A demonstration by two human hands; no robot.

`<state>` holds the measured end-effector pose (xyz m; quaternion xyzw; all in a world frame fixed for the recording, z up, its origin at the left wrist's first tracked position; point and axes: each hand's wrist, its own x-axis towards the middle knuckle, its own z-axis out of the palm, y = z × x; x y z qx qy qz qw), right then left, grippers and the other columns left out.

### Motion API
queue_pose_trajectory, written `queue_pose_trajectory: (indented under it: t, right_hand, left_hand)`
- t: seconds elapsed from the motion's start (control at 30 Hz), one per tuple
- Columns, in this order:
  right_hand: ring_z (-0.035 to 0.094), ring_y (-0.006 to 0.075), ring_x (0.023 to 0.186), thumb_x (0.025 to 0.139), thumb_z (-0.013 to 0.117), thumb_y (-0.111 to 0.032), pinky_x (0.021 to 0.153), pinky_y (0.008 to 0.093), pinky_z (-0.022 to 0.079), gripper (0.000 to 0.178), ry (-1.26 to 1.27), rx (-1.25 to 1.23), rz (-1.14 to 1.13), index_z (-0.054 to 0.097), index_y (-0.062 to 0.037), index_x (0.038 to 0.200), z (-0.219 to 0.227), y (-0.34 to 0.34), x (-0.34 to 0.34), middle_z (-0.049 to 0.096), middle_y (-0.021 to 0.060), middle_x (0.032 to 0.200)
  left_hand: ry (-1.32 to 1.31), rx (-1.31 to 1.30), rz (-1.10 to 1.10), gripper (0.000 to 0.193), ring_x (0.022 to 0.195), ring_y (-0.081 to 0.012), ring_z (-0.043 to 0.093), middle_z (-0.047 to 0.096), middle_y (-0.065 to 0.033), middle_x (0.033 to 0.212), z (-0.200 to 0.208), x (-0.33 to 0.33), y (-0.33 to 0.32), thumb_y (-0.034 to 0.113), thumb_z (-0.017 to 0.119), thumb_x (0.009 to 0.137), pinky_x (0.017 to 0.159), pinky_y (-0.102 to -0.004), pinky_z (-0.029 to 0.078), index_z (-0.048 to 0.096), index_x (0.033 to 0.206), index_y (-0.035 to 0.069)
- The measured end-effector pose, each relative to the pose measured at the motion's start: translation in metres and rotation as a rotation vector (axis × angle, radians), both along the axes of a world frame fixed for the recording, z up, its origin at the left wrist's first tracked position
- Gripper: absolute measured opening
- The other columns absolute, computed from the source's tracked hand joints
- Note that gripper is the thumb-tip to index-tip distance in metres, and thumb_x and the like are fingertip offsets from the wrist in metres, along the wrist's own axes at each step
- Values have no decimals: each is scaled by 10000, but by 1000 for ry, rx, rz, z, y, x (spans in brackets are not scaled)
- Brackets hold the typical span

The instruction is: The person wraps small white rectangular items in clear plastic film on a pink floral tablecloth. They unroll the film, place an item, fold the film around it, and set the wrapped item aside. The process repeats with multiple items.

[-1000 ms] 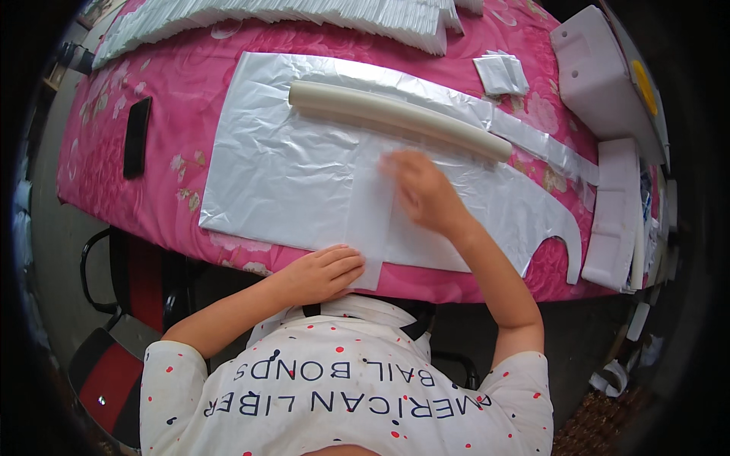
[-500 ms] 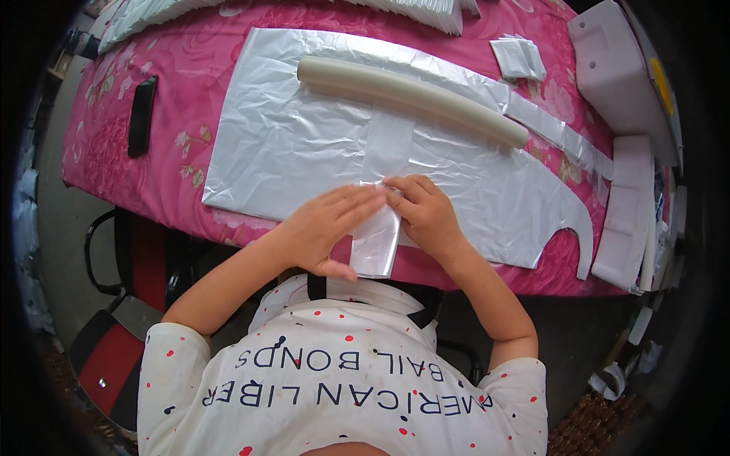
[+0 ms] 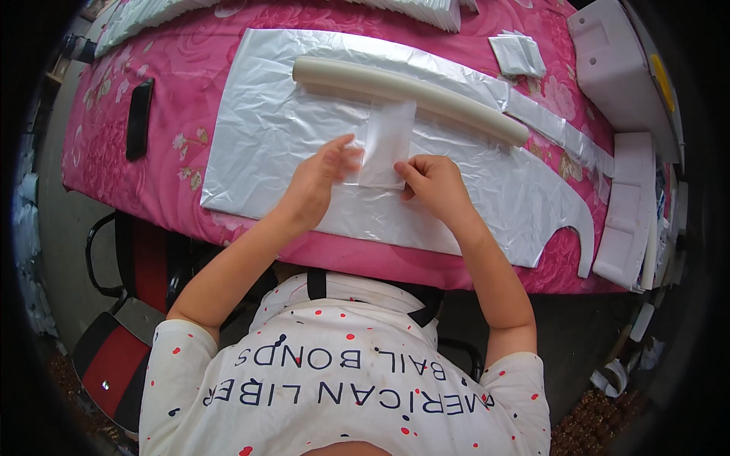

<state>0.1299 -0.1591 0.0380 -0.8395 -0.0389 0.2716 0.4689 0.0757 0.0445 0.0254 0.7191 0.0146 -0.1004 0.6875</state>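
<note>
A narrow, folded strip of translucent white plastic film (image 3: pixel 388 144) lies over a stack of larger whitish plastic film (image 3: pixel 258 129). My right hand (image 3: pixel 437 186) pinches the strip's near right corner between thumb and fingers. At its left edge is my left hand (image 3: pixel 318 176), fingers stretched out and a little blurred; it grips nothing that I can see. Just beyond the strip, a long beige tube (image 3: pixel 411 97) rests slantwise across the film. The strip's far end reaches the tube; whether it runs underneath cannot be made out.
A black phone-like slab (image 3: pixel 139 119) lies left on the pink flowered tablecloth (image 3: pixel 171 167). Folded plastic pieces (image 3: pixel 517 55) sit at far right, near white foam boxes (image 3: pixel 620 76). White stacks (image 3: pixel 426 9) line the back. Red-and-black chairs (image 3: pixel 114 372) stand at lower left.
The strip's near end, which hung toward me over the table edge, is now folded up onto the film. My left hand has lifted off it and moved left and away from me.
</note>
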Motion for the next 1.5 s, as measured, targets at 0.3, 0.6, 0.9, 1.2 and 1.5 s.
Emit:
queue_pose_trajectory:
  t: [0.3, 0.6, 0.9, 1.2, 1.5]
  right_hand:
    - [629, 149, 542, 846, 586, -223, 496, 274, 445, 294, 134, -25, -39, 623, 30, 701, 4, 4, 10, 603, 73, 594]
    - [601, 216, 875, 705, 707, -204, 752, 337, 472, 351, -754, -371, 121, 610, -57, 1009, -1, 1, -18, 620, 86, 1026]
    - [498, 268, 1135, 693, 606, -3, 974, 380, 388, 406, -935, -107, 534, 594, -42, 1097, -16, -14, 22, 554, 92, 1207]
    - [583, 241, 948, 670, 568, 34, 820, 360, 462, 332, -1009, -23, 579, 637, -44, 985, -19, -15, 25, 631, 73, 1049]
    - [606, 202, 842, 655, 631, -45, 747, 322, 484, 237, -1004, -17, 548, 654, -67, 891, -12, -8, -49, 650, 39, 963]
  left_hand:
    - [-619, 910, -357, 683, 1334, -323, 244, 272, -201, 1424, -5, -9, -24, 310, 527, 834, 1091, -424, 184, 273, 1359, -46]
    - [-549, 1046, -353, 728, 1340, -318, 227, 262, -204, 1426, -20, -10, -32, 309, 580, 800, 1091, -411, 181, 278, 1352, -58]
    - [-651, 1007, -231, 534, 1157, -286, 468, 504, -170, 1234, -8, 9, -33, 90, 627, 687, 935, -380, 391, 487, 1185, -44]
    - [-727, 828, -364, 417, 1013, -279, 577, 596, -145, 1114, -6, 12, -13, -3, 578, 700, 846, -372, 458, 565, 1117, -1]
    - [-787, 696, -380, 499, 989, -246, 593, 609, -113, 1085, -11, -46, -3, -3, 608, 594, 822, -357, 459, 581, 1092, 16]
